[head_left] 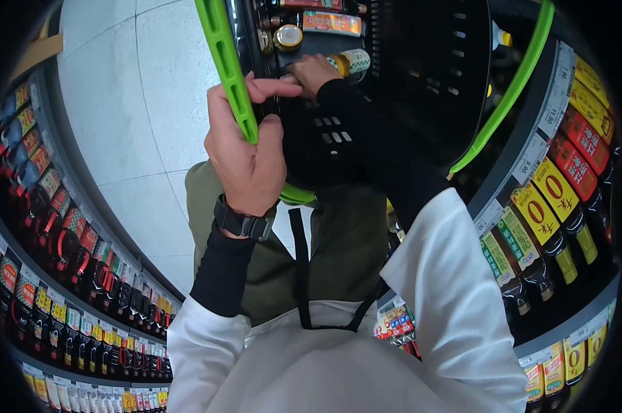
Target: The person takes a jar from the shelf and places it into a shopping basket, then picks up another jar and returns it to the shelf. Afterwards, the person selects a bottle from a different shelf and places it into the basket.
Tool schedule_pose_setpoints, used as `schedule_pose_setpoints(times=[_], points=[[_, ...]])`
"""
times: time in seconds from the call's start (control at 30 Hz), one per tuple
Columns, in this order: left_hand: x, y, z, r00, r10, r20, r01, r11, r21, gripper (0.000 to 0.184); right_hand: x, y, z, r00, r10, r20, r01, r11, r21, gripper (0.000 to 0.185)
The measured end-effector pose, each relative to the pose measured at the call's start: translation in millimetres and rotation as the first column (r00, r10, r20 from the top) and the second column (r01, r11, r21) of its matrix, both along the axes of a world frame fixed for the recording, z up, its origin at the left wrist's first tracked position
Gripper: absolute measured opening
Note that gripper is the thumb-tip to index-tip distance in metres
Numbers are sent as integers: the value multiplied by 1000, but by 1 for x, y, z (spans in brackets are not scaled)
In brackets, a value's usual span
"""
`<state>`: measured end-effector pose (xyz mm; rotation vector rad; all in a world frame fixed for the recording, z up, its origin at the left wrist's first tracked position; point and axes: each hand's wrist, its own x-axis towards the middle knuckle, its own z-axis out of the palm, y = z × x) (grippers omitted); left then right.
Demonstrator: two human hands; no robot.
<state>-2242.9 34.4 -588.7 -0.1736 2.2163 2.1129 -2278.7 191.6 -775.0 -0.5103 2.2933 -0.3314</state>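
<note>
My left hand (250,148), with a dark watch on its wrist, is wrapped round the green handle (230,76) of a black shopping basket (428,117). Its index finger reaches over the basket's edge. Inside the basket, my right hand (312,74) grips a bottle (354,61) with a yellow part and a pale checked label. The bottle lies on its side, and my fingers on it are partly hidden. Beyond that hand, a jar with a gold lid (288,37) stands near a lying item with an orange-and-white label (333,24).
Shelves of bottles with yellow labels (535,212) and red labels (574,168) rise close on the right. More shelves of dark bottles (84,337) curve along the left. Pale floor tiles (118,103) lie between. A second green handle (511,96) arcs over the basket's right side.
</note>
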Motion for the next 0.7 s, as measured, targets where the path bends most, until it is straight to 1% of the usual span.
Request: schedule_pose_setpoints(times=[0.03, 0.13, 0.17, 0.27, 0.3, 0.4, 0.5, 0.63, 0.7], points=[[-1, 0, -1, 1000, 8, -9, -8, 1000, 5, 33, 1, 1, -8, 1000, 11, 8, -11, 1000, -13, 27], [-5, -1, -3, 998, 47, -43, -46, 999, 27, 28, 4, 4, -30, 997, 64, -31, -65, 998, -8, 25], [-6, -2, 0, 999, 37, -32, -36, 999, 18, 28, 5, 4, -33, 994, 93, -53, -93, 996, 10, 24], [-8, -5, -2, 999, 36, -30, -35, 999, 41, 29, 9, 4, -40, 995, 74, -69, -76, 997, -24, 24], [-10, -4, 0, 999, 30, -18, -30, 999, 25, 31, 8, 2, -41, 995, 93, -34, -93, 996, 1, 25], [-11, -5, -5, 999, 15, -30, -13, 998, 62, 32, 8, 0, -46, 994, 102, -45, -101, 995, 27, 26], [-13, -5, 1, 1000, 4, 14, -5, 1000, 9, 33, 5, 2, -62, 991, 77, -109, -73, 997, 36, 27], [-14, -8, 0, 1000, 3, 11, -3, 1000, 5, 34, 8, 13, -79, 981, 59, -184, -72, 995, -63, 28], [-15, -10, -1, 1000, -9, -2, 9, 1000, -4, 34, 7, 12, -73, 989, 53, -137, -62, 996, -58, 30]])
